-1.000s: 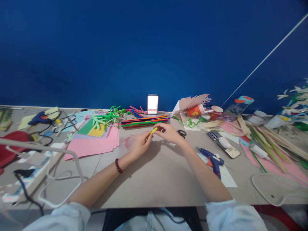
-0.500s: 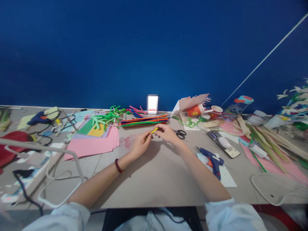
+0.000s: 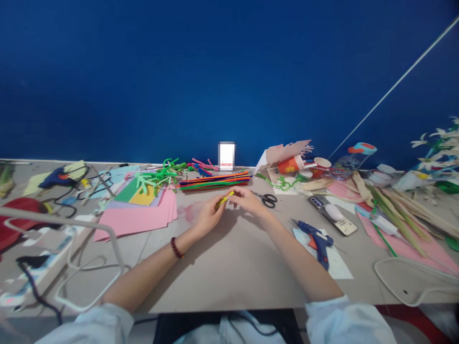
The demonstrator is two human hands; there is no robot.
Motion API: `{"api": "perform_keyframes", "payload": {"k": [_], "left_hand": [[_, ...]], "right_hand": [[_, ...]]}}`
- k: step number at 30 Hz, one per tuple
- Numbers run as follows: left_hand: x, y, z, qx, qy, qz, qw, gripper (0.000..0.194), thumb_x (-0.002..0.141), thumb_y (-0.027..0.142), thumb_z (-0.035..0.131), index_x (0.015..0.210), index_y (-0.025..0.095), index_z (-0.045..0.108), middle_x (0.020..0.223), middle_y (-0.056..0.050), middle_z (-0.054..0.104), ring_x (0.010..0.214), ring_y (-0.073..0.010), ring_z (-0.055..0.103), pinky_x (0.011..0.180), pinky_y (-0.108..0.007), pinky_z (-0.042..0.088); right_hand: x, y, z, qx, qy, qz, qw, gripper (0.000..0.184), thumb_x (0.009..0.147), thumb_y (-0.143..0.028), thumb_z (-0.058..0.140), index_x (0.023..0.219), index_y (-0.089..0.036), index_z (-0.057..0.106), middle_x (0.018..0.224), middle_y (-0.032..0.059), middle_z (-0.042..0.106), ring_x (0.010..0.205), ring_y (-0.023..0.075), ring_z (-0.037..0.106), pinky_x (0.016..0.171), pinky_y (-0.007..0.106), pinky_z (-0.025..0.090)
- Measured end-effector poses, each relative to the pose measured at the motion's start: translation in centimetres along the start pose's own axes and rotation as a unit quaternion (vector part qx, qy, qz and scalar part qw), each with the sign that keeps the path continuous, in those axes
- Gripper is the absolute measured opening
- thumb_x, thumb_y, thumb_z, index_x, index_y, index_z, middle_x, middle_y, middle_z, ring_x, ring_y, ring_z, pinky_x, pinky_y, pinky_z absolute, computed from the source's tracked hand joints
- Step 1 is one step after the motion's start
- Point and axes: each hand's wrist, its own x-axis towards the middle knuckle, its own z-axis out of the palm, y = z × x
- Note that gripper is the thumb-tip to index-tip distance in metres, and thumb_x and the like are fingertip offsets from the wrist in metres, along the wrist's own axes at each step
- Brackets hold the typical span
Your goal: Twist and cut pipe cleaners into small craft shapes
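Between my two hands is a short yellow piece (image 3: 223,199) that looks like a folded or twisted pipe cleaner; its exact form is too small to make out. My left hand (image 3: 209,214) is closed round its lower end. The fingertips of my right hand (image 3: 249,201) pinch its upper end. Both hands are just above the table, in front of a bundle of coloured pipe cleaners (image 3: 215,181). Black-handled scissors (image 3: 268,199) lie right beside my right hand.
Pink paper sheets (image 3: 138,217) and green pipe-cleaner shapes (image 3: 152,177) lie to the left, near a white power strip (image 3: 46,263). On the right are a blue glue gun (image 3: 317,241), a phone (image 3: 333,215), paper cups (image 3: 291,165) and dried leaves (image 3: 398,210). A blue wall (image 3: 179,86) rises behind.
My right fingers have shifted slightly along the yellow piece, and more of it shows near my left hand. The rest of the table is as before.
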Motion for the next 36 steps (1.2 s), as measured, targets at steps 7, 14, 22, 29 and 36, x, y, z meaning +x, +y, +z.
{"api": "perform_keyframes", "payload": {"k": [7, 14, 22, 29, 36], "left_hand": [[0.0, 0.2, 0.1, -0.029, -0.013, 0.002, 0.999, 0.026, 0.091, 0.035, 0.044, 0.099, 0.016, 0.061, 0.088, -0.004, 0.065, 0.076, -0.0148, 0.057, 0.072, -0.025, 0.044], [0.0, -0.5, 0.3, -0.021, -0.006, 0.014, 1.000, 0.030, 0.092, 0.038, 0.042, 0.098, 0.017, 0.063, 0.088, -0.004, 0.067, 0.076, -0.0147, 0.060, 0.070, -0.024, 0.046], [0.5, -1.5, -0.6, 0.135, -0.001, 0.028, 0.990, 0.024, 0.093, 0.033, 0.041, 0.097, 0.020, 0.061, 0.089, -0.004, 0.067, 0.076, -0.0162, 0.060, 0.070, -0.027, 0.046], [2.3, -1.5, -0.6, 0.306, -0.024, 0.120, 0.944, 0.021, 0.093, 0.023, 0.040, 0.089, 0.017, 0.060, 0.100, -0.009, 0.065, 0.095, -0.0213, 0.060, 0.082, -0.035, 0.047], [5.7, -3.3, 1.6, 0.400, -0.037, 0.186, 0.897, 0.018, 0.091, 0.019, 0.044, 0.088, 0.013, 0.061, 0.132, -0.017, 0.052, 0.126, -0.0276, 0.046, 0.102, -0.045, 0.038]], "right_hand": [[0.2, 0.2, -0.7, -0.032, -0.020, -0.033, 0.999, 0.020, 0.072, -0.034, 0.065, 0.083, -0.017, 0.065, 0.072, 0.0010, 0.064, 0.063, 0.0110, 0.055, 0.061, 0.024, 0.045], [0.2, 0.3, -0.8, -0.039, -0.028, -0.031, 0.998, 0.023, 0.071, -0.036, 0.067, 0.084, -0.017, 0.065, 0.073, 0.0013, 0.064, 0.063, 0.0111, 0.055, 0.062, 0.025, 0.046], [3.0, 1.8, -5.5, -0.077, 0.190, -0.029, 0.978, 0.025, 0.073, -0.036, 0.061, 0.087, -0.016, 0.065, 0.077, 0.0033, 0.065, 0.063, 0.0122, 0.057, 0.061, 0.025, 0.048], [6.8, 4.0, -9.7, -0.213, 0.307, 0.056, 0.926, 0.021, 0.076, -0.030, 0.055, 0.081, -0.014, 0.068, 0.069, 0.0055, 0.067, 0.061, 0.0164, 0.062, 0.063, 0.029, 0.049], [7.8, 4.5, -8.2, -0.326, 0.310, 0.040, 0.892, 0.020, 0.075, -0.032, 0.060, 0.073, -0.017, 0.072, 0.083, 0.0088, 0.073, 0.083, 0.0219, 0.065, 0.080, 0.030, 0.047]]}}
